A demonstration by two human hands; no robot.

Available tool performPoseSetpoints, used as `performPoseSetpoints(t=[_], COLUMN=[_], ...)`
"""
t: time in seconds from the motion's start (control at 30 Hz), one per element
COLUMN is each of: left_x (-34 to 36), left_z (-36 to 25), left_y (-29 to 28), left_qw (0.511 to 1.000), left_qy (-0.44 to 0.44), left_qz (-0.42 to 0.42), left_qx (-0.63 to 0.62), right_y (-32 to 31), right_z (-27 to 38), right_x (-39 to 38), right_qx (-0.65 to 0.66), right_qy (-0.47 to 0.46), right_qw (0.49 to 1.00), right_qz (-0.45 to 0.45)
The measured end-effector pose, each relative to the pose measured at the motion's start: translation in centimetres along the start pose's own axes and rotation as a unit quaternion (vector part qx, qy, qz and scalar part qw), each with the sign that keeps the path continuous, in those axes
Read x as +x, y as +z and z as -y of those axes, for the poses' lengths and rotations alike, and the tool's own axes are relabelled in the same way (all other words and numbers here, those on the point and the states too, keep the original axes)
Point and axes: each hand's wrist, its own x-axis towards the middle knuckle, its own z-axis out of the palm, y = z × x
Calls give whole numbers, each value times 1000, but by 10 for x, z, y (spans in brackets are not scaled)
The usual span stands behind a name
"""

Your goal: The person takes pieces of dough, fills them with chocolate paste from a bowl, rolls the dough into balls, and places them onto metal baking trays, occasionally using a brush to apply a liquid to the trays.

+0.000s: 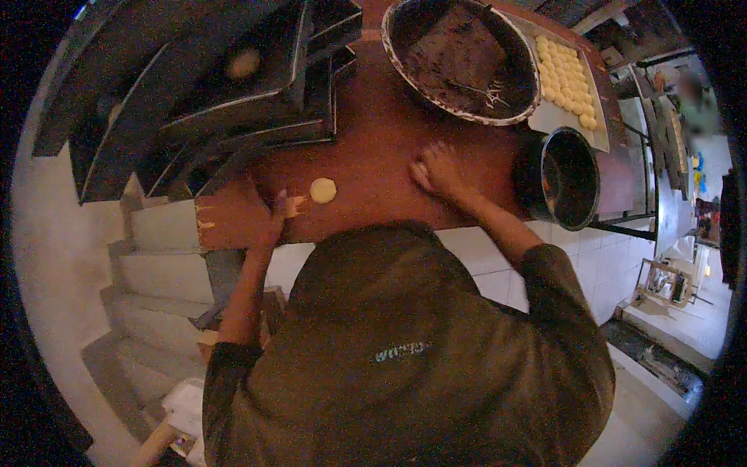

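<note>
A flat round of pale dough lies on the reddish-brown table, between my two hands. Just left of it, by the table's near edge, my left hand rests with its fingers apart and holds nothing visible. My right hand is over the table, to the right of the dough round and apart from it. Its fingertips are smeared and dim; a small whitish spot shows there that I cannot make out. Beyond it stands a large round basin with a dark brown mass inside.
Black metal trays are stacked at the left. A board with rows of dough balls lies at the far right. Nearer stands a black pot. Steps descend on the left, where another person's arm shows.
</note>
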Motion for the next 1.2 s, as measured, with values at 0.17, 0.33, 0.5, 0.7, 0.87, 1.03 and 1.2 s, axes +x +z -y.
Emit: performPoseSetpoints(t=[0.17, 0.33, 0.5, 0.7, 0.87, 1.03, 1.2], left_x=[0, 2, 1, -5, 2, -5, -14], left_z=[19, 6, 14, 0, -4, -59, -51], left_y=[21, 4, 15, 5, 3, 1, 48], left_qw=[988, 988, 994, 989, 996, 951, 989], left_qy=[13, -3, -33, -13, -23, 28, 104], left_qz=[-118, -118, -69, -136, -74, 183, 46], left_qx=[94, 102, 72, 48, 36, -246, -91], right_y=[42, -1, 11, -26, -18, -163, -385], right_z=[43, 15, 40, 15, 28, 82, 211], right_x=[31, 24, 40, 15, -17, 45, 205], right_qx=[114, 93, 76, 184, 154, 398, 469], right_qy=[32, -42, 33, -3, -2, 96, -209], right_qw=[992, 994, 996, 983, 988, 835, 840], right_qz=[-35, 49, 23, 14, 5, 369, 174])
